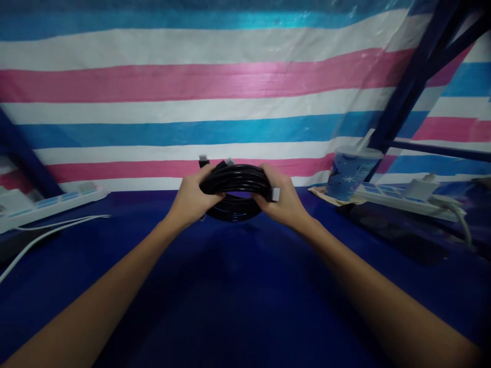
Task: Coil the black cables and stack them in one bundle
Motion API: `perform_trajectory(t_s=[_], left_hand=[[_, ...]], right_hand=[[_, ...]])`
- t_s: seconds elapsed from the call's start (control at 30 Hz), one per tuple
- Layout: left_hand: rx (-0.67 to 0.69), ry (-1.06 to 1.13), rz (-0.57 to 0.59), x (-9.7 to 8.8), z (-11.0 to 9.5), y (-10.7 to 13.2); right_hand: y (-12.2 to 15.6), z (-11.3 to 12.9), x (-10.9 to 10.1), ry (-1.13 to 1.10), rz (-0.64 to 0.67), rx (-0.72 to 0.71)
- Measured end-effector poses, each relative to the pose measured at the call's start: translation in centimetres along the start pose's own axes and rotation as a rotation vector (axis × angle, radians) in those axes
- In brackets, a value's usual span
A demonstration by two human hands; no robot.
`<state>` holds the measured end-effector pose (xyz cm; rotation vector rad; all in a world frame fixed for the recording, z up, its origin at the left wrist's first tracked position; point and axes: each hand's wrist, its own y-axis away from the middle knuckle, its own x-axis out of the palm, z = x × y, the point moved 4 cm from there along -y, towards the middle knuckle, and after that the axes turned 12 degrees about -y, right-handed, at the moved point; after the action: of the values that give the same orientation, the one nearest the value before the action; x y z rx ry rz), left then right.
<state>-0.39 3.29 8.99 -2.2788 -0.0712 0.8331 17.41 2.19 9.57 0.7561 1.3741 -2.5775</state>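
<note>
A coiled black cable [240, 176] is held up over the blue tabletop [233, 286], between my two hands. My left hand [192, 197] is closed round the coil's left side, thumb toward the inner opening. Round the right side, my right hand [282, 197] grips the same bundle. A light-tipped plug [203, 159] sticks up by my left fingers, and another pale connector end [275, 194] shows against my right hand. Several of my fingers are hidden behind the coil. The image is slightly blurred.
White power strips lie at the left [57, 204] and right [414, 199], with a white cord [57, 230] on the left. A blue patterned cup [351, 174] with a straw stands at the right. A striped sheet [192, 82] hangs behind, between dark blue frame posts.
</note>
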Motion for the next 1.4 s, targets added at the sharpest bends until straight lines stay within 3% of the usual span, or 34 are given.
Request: perform_trajectory(t_s=[0.17,0.33,0.47,0.63,0.73,0.87,1.07,1.2,1.27,1.33,1.4], left_hand=[[-0.106,0.125,0.155,1.6,2.2,1.0],[-0.243,0.329,0.354,2.4,3.4,1.4],[-0.299,0.424,0.244,2.6,3.2,1.4],[-0.346,0.491,0.102,1.8,0.6,0.9],[-0.332,0.495,0.044,1.1,-0.2,0.6],[-0.324,0.500,0.006,1.3,0.3,0.6],[-0.350,0.490,0.075,2.4,1.9,1.2],[-0.278,0.503,0.222,2.6,3.4,1.9],[-0.319,0.561,0.332,2.9,4.4,2.5],[-0.383,0.645,0.407,3.4,4.8,3.3],[-0.423,0.704,0.383,3.7,4.6,3.6]], right_hand=[[0.2,-1.2,0.6,0.023,0.092,0.130],[0.0,-2.2,0.8,-0.192,0.116,0.233],[0.1,-2.9,0.9,-0.233,0.023,0.252],[-0.1,-2.1,0.6,-0.202,-0.123,0.276],[-0.5,-1.4,0.5,-0.303,-0.075,0.303],[-0.7,-1.2,0.6,-0.350,0.077,0.375],[-0.1,-2.8,1.0,-0.318,0.102,0.443],[0.3,-3.6,1.7,-0.391,0.196,0.393],[0.6,-3.6,2.0,-0.434,0.223,0.361],[0.8,-3.9,2.2,-0.437,0.202,0.356],[1.1,-4.3,2.4,-0.407,0.130,0.381]])
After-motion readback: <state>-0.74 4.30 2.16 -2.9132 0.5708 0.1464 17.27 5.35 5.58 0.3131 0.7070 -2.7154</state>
